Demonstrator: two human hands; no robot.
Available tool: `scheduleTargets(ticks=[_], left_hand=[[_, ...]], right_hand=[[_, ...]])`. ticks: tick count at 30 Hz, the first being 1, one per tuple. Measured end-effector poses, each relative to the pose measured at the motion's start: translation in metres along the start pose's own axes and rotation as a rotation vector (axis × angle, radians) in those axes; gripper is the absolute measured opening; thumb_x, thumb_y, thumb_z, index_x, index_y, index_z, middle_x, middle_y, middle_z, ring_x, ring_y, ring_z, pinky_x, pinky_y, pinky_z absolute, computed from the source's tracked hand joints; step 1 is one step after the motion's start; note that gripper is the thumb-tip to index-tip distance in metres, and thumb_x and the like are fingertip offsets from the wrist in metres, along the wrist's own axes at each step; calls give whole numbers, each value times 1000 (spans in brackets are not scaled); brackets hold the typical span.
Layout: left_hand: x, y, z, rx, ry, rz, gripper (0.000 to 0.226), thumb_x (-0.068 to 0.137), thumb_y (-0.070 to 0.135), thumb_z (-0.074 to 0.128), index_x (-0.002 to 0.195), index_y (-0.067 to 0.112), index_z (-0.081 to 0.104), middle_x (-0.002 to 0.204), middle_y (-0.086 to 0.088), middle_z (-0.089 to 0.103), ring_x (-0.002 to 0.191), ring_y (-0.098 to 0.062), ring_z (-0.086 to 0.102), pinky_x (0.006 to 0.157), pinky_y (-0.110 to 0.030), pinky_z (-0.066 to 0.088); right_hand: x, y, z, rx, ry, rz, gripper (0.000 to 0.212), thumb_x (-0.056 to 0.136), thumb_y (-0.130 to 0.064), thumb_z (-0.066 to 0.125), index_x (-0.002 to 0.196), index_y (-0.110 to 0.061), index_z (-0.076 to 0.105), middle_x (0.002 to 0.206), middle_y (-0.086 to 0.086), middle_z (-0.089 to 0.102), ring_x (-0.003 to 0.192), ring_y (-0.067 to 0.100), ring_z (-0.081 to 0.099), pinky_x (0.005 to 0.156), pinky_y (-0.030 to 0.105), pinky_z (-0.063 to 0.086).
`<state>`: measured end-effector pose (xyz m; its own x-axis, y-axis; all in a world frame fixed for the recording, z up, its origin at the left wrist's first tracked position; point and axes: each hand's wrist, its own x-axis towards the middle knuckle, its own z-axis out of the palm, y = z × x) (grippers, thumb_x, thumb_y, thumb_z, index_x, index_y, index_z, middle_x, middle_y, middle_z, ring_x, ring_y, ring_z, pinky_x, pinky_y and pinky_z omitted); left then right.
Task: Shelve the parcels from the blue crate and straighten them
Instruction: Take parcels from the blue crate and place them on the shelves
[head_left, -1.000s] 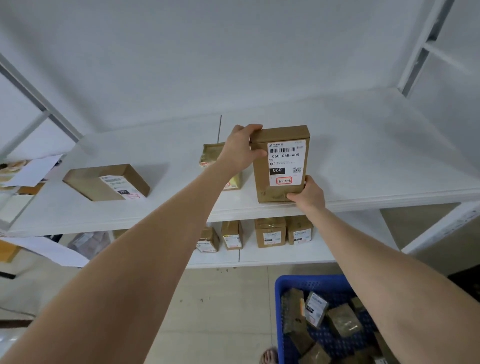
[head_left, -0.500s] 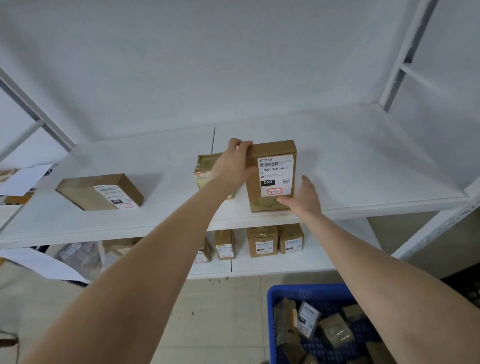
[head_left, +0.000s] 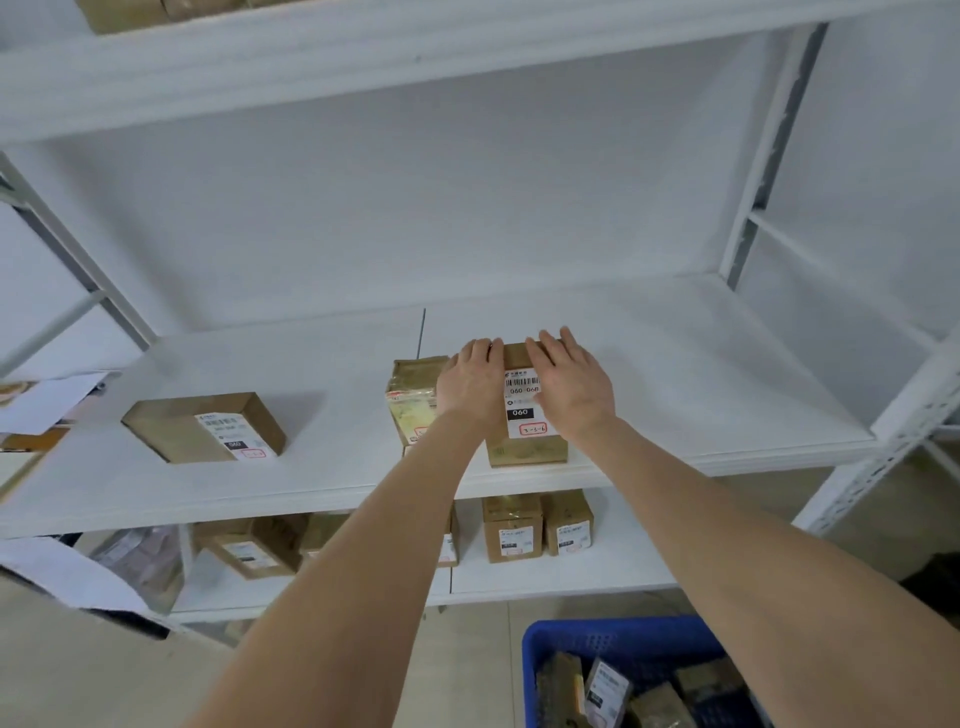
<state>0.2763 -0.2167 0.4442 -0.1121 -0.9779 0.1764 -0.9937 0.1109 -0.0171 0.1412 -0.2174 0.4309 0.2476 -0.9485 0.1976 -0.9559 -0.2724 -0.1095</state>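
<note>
Pressing on upright brown cardboard parcel (head_left: 525, 447) on white metal shelf (head_left: 701, 374).
Reaching forward, left hand (head_left: 470, 387) and right hand (head_left: 571, 387) flat, fingers straight, against its front.

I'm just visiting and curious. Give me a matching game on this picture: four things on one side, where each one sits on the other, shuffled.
Things:
1. upright labelled parcel
2. flat parcel
3. blue crate
4. pair of small parcels

Places:
A. standing side by side on the lower shelf
B. below the shelves, with parcels inside
C. on the middle shelf, with the left hand and the right hand on it
D. lying at the left of the middle shelf

Pairs: 1-C, 2-D, 3-B, 4-A
</note>
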Motion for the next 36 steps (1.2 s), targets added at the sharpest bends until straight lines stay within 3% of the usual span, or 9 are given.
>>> scheduleTargets(ticks=[5,9,21,36], left_hand=[[-4,1,0,54,-5,40,90,81,18,70,149,9,13,145,-9,29,138,-24,25,104,-32,38],[-4,1,0,61,4,62,88,80,18,69,148,7,14,143,-10,30,135,-25,27,102,-32,40],[16,-4,9,62,42,67,80,80,24,70,145,9,24,138,-8,36,129,-25,34,93,-32,45],[47,-12,15,82,45,62,80,82,22,68,146,10,23,138,-7,36,128,-24,34,86,-29,46]], right_hand=[[-5,-1,-5,60,-20,20,76,91,-11,60,153,-24,17,157,1,17,147,28,10,108,37,37],[-7,-4,0,107,-20,48,77,88,-12,63,151,-27,21,153,3,20,135,31,30,92,40,52],[13,0,9,119,9,66,75,88,-5,61,150,-25,24,152,3,22,128,30,37,84,39,52],[44,4,21,123,52,94,73,88,-6,60,150,-26,27,152,2,23,126,31,38,80,39,52]])
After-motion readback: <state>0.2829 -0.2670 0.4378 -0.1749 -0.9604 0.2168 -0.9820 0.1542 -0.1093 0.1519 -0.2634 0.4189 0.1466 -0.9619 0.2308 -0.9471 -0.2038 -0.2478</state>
